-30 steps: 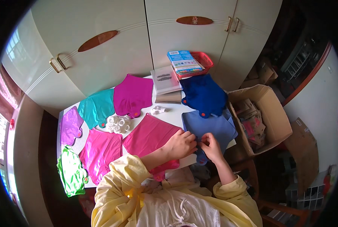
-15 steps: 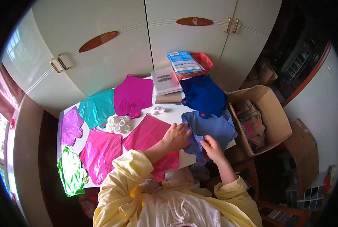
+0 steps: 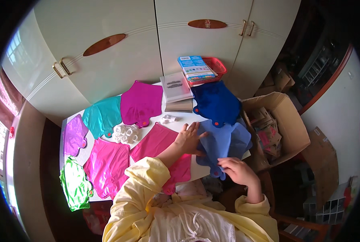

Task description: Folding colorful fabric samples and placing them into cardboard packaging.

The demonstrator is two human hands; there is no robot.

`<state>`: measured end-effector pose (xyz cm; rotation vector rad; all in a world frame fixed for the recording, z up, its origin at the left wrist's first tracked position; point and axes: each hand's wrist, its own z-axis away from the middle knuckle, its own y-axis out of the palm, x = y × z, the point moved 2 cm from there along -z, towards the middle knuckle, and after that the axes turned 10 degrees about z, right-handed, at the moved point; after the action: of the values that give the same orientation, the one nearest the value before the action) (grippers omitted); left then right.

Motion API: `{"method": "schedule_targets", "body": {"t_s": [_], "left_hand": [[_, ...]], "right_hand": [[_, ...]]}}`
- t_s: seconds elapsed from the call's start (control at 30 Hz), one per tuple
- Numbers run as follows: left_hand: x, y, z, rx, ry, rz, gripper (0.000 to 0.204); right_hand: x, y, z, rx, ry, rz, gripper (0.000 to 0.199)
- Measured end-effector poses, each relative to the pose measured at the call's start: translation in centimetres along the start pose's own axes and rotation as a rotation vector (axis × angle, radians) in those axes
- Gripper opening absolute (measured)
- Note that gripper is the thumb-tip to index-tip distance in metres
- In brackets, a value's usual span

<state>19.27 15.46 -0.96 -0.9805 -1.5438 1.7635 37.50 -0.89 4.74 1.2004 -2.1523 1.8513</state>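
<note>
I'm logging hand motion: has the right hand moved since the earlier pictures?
Yes: judged against the cupboard, the right hand has shifted away from it and slightly rightward.

There are two bare hands (image 3: 188, 140), two hot-pink film patches (image 3: 107, 163), one patch each of green foil (image 3: 75, 187), lilac film (image 3: 76, 135), teal film (image 3: 103, 115), purple film (image 3: 141, 101) and dark-blue film (image 3: 218, 103), overlapping light-blue sheets (image 3: 220, 139) of unclear number, one red plastic basket (image 3: 223, 67), one open brown cardboard box (image 3: 293, 121), and four brass handles (image 3: 242, 26).
</note>
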Motion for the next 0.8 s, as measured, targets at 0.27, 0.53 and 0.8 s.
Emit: {"method": "schedule_targets", "body": {"t_s": [0.27, 0.53, 0.8], "left_hand": [[-0.2, 0.2, -0.2, -0.035, 0.004, 0.013, 0.095], [-0.3, 0.0, -0.1, -0.007, -0.008, 0.05, 0.095], [0.2, 0.7, 0.2, -0.021, -0.017, 0.076, 0.096]], "right_hand": [[-6.3, -8.6, 10.6, -0.823, 0.232, -0.87, 0.035], [-5.8, -19.4, 8.1, -1.306, 0.434, -0.485, 0.037], [-8.6, -13.9, -10.2, -0.714, 0.375, 0.486, 0.017]]}}
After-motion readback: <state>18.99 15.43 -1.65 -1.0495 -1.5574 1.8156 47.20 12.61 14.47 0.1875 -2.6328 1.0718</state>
